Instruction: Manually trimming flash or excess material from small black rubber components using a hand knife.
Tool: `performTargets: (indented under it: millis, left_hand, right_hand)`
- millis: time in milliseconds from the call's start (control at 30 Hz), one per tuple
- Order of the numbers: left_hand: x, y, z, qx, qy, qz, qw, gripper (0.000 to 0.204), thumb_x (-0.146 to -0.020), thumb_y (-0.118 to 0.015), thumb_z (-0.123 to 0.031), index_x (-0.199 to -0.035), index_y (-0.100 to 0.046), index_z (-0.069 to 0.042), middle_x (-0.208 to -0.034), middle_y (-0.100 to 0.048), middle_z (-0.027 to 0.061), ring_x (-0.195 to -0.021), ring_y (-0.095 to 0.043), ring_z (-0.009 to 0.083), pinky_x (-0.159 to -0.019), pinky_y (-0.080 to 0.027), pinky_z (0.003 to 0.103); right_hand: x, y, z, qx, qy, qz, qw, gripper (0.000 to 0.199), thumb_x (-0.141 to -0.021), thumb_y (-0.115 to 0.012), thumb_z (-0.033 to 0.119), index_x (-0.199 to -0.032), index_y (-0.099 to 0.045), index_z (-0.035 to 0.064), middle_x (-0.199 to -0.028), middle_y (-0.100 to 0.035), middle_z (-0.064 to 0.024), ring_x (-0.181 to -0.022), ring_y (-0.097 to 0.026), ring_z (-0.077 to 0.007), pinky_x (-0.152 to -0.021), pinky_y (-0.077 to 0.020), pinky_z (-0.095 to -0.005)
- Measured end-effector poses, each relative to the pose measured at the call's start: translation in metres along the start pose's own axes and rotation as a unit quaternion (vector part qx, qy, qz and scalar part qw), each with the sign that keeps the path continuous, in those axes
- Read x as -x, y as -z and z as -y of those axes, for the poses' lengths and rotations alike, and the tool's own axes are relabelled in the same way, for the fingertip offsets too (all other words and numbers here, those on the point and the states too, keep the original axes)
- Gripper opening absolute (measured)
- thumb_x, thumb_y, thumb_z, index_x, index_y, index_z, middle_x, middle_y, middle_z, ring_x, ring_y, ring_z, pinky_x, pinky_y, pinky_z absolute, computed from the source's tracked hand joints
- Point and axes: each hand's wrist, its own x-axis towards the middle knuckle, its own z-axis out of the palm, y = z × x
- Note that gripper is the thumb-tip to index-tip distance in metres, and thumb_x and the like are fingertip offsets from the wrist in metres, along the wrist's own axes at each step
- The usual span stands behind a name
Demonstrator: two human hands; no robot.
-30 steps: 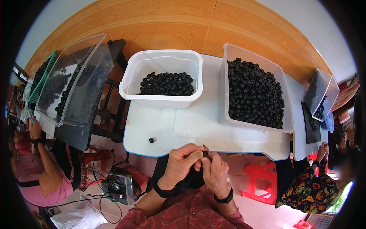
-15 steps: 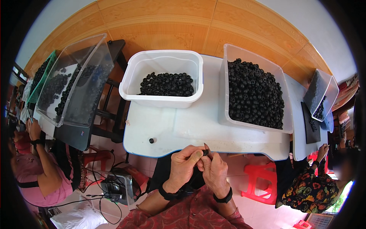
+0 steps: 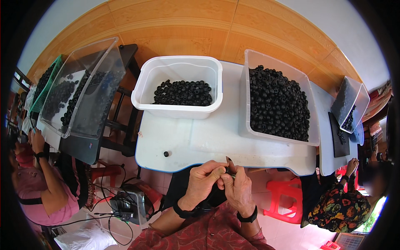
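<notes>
Just off the table's front edge, my two hands meet thumb to thumb. My left hand is closed in a pinch on a small round black piece, mostly covered by the fingers. In my right hand is a small knife, its dark pointed blade sticking up past the fingers. The knife's handle is hidden in the grip. A similar loose black piece lies on the white table to the left of my hands.
A white tub partly filled with black pieces stands behind my hands. Right of it, a clear bin is heaped with them. People sit at tables on both sides. A red stool and a cable-draped box are on the floor.
My right hand has shifted slightly right and down and the knife has turned a little. The black piece shows less between my fingers.
</notes>
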Motion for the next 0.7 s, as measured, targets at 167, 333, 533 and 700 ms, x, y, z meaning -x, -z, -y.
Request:
performTargets:
  millis: [167,333,533,700]
  left_hand:
    - [0.000,0.000,0.002,0.023,-0.004,-0.001,1.000,0.018,-0.093,-0.060,-0.009,-0.103,-0.065,0.005,-0.079,-0.061,0.0045,-0.059,-0.055,0.0078,-0.052,-0.048,0.021]
    - [0.001,-0.006,0.004,0.030,-0.012,-0.025,0.999,0.018,-0.093,-0.060,-0.009,-0.102,-0.066,0.004,-0.077,-0.061,0.0037,-0.059,-0.054,0.0070,-0.051,-0.046,0.020]
    - [0.000,-0.003,0.010,0.022,-0.018,-0.039,0.999,0.019,-0.093,-0.060,-0.010,-0.105,-0.066,0.003,-0.076,-0.062,0.0035,-0.059,-0.054,0.0069,-0.052,-0.046,0.020]
    - [0.000,-0.001,0.006,0.125,0.031,-0.017,0.991,0.025,-0.095,-0.057,-0.017,-0.109,-0.064,0.003,-0.073,-0.060,0.0033,-0.057,-0.053,0.0082,-0.052,-0.046,0.021]
  right_hand:
    - [0.002,-0.007,-0.009,0.019,0.020,-0.017,0.999,0.030,-0.095,-0.057,0.026,-0.085,-0.044,0.0007,-0.065,-0.059,-0.0102,-0.056,-0.062,-0.0275,-0.049,-0.0479,-0.0361]
    - [0.002,-0.012,-0.016,0.060,0.057,-0.053,0.995,0.027,-0.093,-0.060,0.022,-0.081,-0.046,0.0013,-0.064,-0.058,-0.0105,-0.053,-0.060,-0.0280,-0.046,-0.0468,-0.0372]
    - [0.003,-0.016,-0.017,0.020,0.059,-0.045,0.997,0.026,-0.093,-0.060,0.021,-0.082,-0.048,0.0003,-0.064,-0.058,-0.0110,-0.052,-0.060,-0.0273,-0.045,-0.0467,-0.0368]
    - [0.007,-0.016,-0.018,-0.015,0.013,-0.060,0.998,0.025,-0.095,-0.058,0.020,-0.092,-0.048,-0.0022,-0.066,-0.061,-0.0073,-0.053,-0.058,-0.0140,-0.049,-0.0466,-0.0284]
